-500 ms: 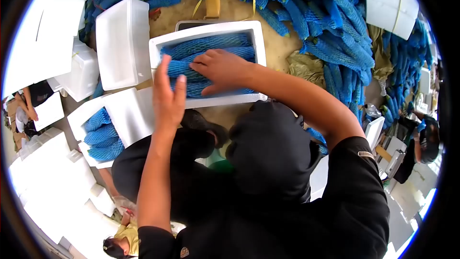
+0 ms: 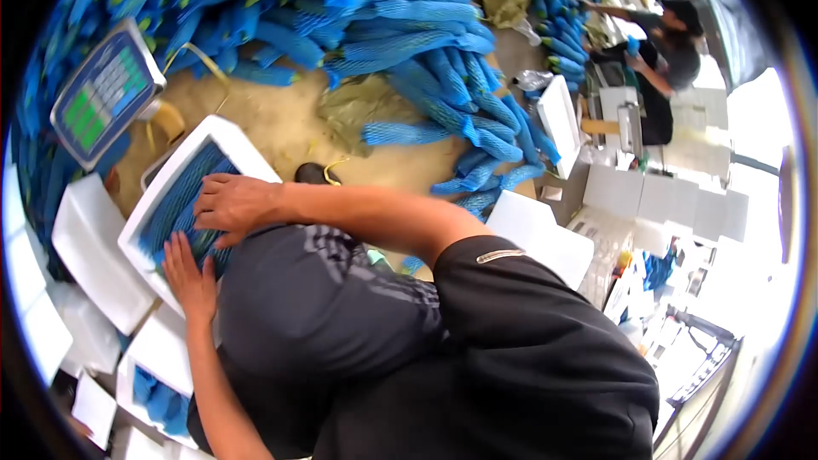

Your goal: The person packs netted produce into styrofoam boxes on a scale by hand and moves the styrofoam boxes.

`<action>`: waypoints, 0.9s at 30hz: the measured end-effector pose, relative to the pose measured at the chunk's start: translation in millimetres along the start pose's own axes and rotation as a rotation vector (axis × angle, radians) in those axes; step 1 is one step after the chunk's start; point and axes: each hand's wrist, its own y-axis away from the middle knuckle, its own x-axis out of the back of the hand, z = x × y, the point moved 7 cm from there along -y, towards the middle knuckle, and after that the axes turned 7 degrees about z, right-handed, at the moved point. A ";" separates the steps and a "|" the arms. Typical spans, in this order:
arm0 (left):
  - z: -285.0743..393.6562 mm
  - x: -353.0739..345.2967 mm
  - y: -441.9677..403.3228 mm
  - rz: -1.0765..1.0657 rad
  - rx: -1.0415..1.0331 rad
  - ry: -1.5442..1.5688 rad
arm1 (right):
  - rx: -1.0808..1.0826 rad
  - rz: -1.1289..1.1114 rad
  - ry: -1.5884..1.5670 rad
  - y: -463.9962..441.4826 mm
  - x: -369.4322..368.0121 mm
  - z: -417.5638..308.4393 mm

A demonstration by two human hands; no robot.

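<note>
Long green vegetables in blue mesh sleeves (image 2: 181, 196) lie side by side in a white foam box (image 2: 247, 145). My right hand (image 2: 236, 207) rests palm-down across them near the box's right side, fingers spread. At the near end, my left hand (image 2: 189, 279) reaches over the rim, its straight fingers touching the sleeved vegetables. Neither hand is closed around anything. My knee and black clothing hide the box's lower right corner.
A digital scale display (image 2: 106, 94) stands beyond the box. Sleeved vegetables (image 2: 400, 17) are heaped on the floor ahead. A white foam lid or box (image 2: 102, 251) leans at left, near a second filled box (image 2: 158, 396). Another person (image 2: 669, 51) works at far right.
My view has swung to the right, so the box now appears farther left and tilted. My left hand has come down from above the box edge onto the vegetables.
</note>
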 end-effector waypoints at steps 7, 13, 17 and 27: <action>-9.6 -19.6 6.1 0.173 -0.088 -0.159 | -0.868 0.649 0.372 183.3 139.7 79.6; -5.8 -10.3 3.2 0.141 -0.064 -0.211 | -1.221 -0.170 0.932 421.5 155.1 134.0; 1.8 -4.0 2.3 0.119 -0.034 -0.163 | -1.095 -0.323 0.779 411.5 173.2 143.0; 16.6 14.8 -0.3 0.121 0.007 -0.040 | -1.496 0.079 0.908 441.6 238.1 150.3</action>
